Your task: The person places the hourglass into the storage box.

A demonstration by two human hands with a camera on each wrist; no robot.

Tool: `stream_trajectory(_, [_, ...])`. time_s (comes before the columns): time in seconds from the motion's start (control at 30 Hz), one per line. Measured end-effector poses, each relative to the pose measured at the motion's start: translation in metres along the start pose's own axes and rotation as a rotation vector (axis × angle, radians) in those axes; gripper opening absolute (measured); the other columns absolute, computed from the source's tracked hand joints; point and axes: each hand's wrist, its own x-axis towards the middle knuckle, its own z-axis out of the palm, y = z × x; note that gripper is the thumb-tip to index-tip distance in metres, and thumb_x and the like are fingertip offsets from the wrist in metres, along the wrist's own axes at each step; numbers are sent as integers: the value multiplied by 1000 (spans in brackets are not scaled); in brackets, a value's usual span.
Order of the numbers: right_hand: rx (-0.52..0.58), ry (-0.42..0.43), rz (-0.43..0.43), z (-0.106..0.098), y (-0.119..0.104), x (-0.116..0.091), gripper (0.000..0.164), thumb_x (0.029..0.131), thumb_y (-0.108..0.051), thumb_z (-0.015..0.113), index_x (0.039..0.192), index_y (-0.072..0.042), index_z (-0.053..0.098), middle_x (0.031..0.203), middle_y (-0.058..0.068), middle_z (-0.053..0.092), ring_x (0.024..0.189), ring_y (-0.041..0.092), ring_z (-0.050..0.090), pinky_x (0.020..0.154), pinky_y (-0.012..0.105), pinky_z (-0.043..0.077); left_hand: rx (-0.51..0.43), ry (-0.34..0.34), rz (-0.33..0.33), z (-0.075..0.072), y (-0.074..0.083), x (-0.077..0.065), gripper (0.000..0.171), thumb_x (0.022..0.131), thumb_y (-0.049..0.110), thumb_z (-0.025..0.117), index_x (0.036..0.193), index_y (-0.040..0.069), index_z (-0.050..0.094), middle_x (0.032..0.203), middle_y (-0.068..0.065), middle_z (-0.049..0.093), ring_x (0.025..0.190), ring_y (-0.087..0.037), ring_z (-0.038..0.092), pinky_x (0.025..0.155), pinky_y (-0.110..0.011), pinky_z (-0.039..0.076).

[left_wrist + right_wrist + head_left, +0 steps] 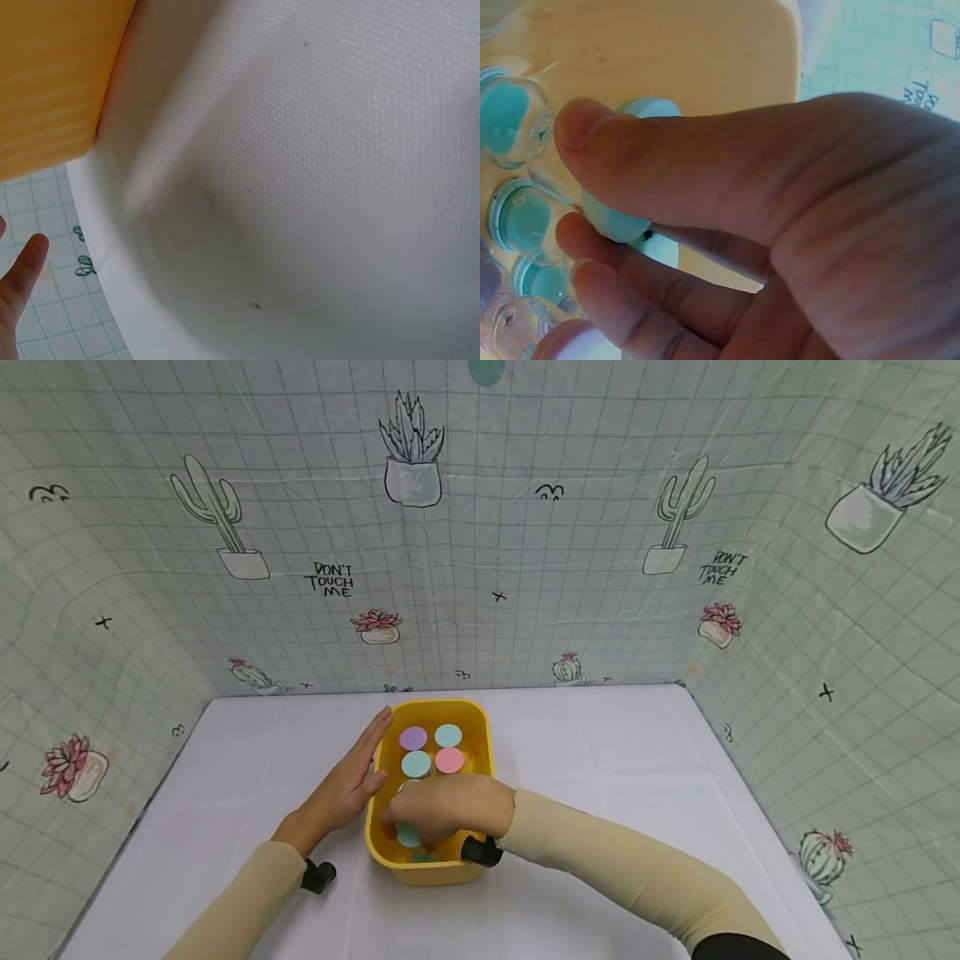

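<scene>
A yellow plastic bin (480, 735) holds several small clear jars with coloured lids, among them a purple lid (413, 738), a light blue lid (448, 736) and a pink lid (450, 760). My left hand (341, 789) rests along the bin's left rim, its fingers straight. Down inside the near half of the bin is my right hand (450, 806). In the right wrist view its thumb and fingers pinch a small jar by its pale teal lid (615, 214). Clear jars with teal inside, such as one jar (510, 112), lie close to those fingertips.
The bin stands on a white-clothed table (600, 777). Behind and at both sides hangs a grid-patterned curtain (480, 543) printed with cacti. A black wrist strap piece (482, 851) overlaps the bin's near right rim.
</scene>
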Motion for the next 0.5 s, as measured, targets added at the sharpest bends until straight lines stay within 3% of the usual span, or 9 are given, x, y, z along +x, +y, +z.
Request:
stream_trajectory(0.33, [-12, 3, 16, -2, -4, 1, 31, 86, -7, 83, 110, -21, 70, 88, -10, 64, 81, 7, 57, 69, 14, 50, 1, -3, -5, -2, 2, 0, 79, 99, 22, 54, 167, 23, 13, 175, 1, 9, 160, -33, 19, 121, -64, 27])
stream_trajectory(0.5, [-1, -6, 29, -2, -6, 2, 35, 85, -9, 84, 115, -23, 71, 92, -9, 67, 82, 6, 58, 71, 14, 51, 9, -6, -2, -2, 2, 0, 78, 101, 24, 53, 167, 22, 13, 175, -1, 9, 160, -33, 19, 121, -64, 28])
